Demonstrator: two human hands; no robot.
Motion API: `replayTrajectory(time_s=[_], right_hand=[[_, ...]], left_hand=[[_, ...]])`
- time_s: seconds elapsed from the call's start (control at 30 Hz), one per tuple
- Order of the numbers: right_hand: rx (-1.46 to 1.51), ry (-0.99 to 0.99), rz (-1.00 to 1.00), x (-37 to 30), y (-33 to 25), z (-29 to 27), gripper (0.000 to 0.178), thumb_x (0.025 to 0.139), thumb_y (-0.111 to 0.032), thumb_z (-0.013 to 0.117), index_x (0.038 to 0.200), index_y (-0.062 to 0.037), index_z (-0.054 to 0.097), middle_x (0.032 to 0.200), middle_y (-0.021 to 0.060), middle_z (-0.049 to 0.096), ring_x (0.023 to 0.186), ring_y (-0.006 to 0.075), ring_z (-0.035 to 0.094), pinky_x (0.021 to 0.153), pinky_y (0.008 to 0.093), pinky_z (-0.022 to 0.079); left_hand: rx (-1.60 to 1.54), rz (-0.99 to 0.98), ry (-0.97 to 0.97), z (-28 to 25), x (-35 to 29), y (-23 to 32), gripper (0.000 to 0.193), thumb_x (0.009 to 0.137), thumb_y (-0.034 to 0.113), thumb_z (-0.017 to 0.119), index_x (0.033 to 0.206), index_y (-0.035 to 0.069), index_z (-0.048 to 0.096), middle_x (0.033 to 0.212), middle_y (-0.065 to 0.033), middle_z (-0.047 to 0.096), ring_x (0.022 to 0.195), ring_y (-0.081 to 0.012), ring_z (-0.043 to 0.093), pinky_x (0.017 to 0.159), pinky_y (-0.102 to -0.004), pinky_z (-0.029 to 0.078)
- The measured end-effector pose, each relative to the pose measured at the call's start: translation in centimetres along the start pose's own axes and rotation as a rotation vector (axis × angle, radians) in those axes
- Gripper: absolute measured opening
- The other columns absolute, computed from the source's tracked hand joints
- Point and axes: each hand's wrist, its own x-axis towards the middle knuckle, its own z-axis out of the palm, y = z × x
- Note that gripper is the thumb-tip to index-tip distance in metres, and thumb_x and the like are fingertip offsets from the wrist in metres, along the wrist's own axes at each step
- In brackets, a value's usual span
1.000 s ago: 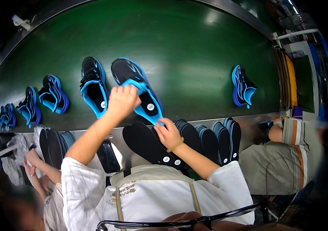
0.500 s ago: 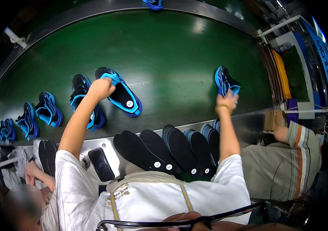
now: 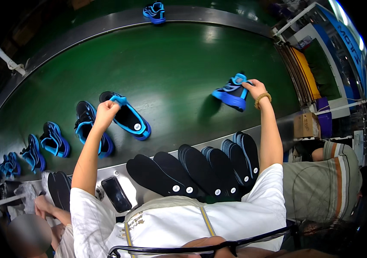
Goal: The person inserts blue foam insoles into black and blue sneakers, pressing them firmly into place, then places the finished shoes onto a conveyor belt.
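Note:
My left hand (image 3: 107,112) pinches the blue tongue of a black and blue sneaker (image 3: 144,129) that lies on the green belt. An insole with a round white sticker shows inside it. Directly to its left rests another sneaker (image 3: 82,131), behind my left forearm. On the right, my right hand (image 3: 255,89) grips the collar of a third sneaker (image 3: 234,99), tilted above the belt with its blue heel toward me. Stacks of black insoles (image 3: 196,167) with white stickers lie along the near ledge, between my arms.
The green belt (image 3: 179,73) spans the middle. More sneakers (image 3: 54,139) line its left side, and one shoe (image 3: 154,13) sits on the far edge. A phone (image 3: 116,194) lies on the metal ledge. Co-workers sit left and right; a cardboard box (image 3: 306,125) is by the right one.
My right hand has closed on the right-hand sneaker, lifted it and turned it, its heel now toward me. My left hand stays at the other sneaker's tongue. The view has shifted slightly.

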Motion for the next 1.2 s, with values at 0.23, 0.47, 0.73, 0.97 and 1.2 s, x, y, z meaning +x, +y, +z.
replayTrajectory(time_s=[0.23,0.47,0.73,0.97,1.2], right_hand=[[0.321,-0.135,-0.215,-5.8,-8.4,3.8,0.025,0.067,-0.025,0.064,0.078,-0.0044,0.056,0.055,-0.0050,0.045,0.049,0.0031,0.040,0.044,0.0202,0.034],[0.163,-0.177,-0.402,-13.6,-5.7,16.5,0.024,0.069,-0.022,0.060,0.086,-0.0063,0.054,0.078,0.0114,0.051,0.067,0.0235,0.050,0.060,0.0296,0.041],[0.299,-0.077,-0.162,-23.6,1.7,14.6,0.029,0.071,-0.009,0.056,0.098,-0.0039,0.049,0.082,0.0107,0.053,0.073,0.0207,0.053,0.066,0.0280,0.043],[0.102,0.260,-0.073,-30.0,7.8,8.5,0.012,0.071,-0.003,0.054,0.083,-0.0016,0.055,0.082,0.0127,0.053,0.071,0.0237,0.054,0.063,0.0282,0.043],[-0.377,-0.031,0.189,-31.2,14.2,5.5,0.042,0.068,-0.022,0.057,0.107,-0.0123,0.046,0.111,0.0133,0.042,0.102,0.0288,0.040,0.085,0.0380,0.033]], left_hand=[[1.022,0.273,0.252,1.6,0.1,-1.7,0.047,0.060,0.028,0.066,0.090,0.002,0.040,0.078,-0.0129,0.052,0.066,-0.0281,0.056,0.054,-0.0348,0.045],[0.803,0.310,0.434,-0.5,1.1,-3.0,0.068,0.058,0.025,0.068,0.112,0.006,0.030,0.088,-0.0147,0.046,0.070,-0.0308,0.054,0.055,-0.0365,0.046],[0.746,0.253,0.137,-1.9,2.6,-4.0,0.039,0.070,0.029,0.056,0.095,0.001,0.046,0.095,-0.0188,0.052,0.090,-0.0328,0.049,0.073,-0.0380,0.041],[1.057,0.234,-0.128,-3.2,3.3,-2.8,0.035,0.076,0.022,0.048,0.100,-0.002,0.040,0.087,-0.0212,0.054,0.079,-0.0352,0.053,0.068,-0.0399,0.043],[1.087,0.300,0.073,-1.3,2.5,-4.6,0.034,0.081,0.020,0.036,0.109,0.000,0.033,0.089,-0.0203,0.053,0.072,-0.0365,0.054,0.061,-0.0420,0.044]])
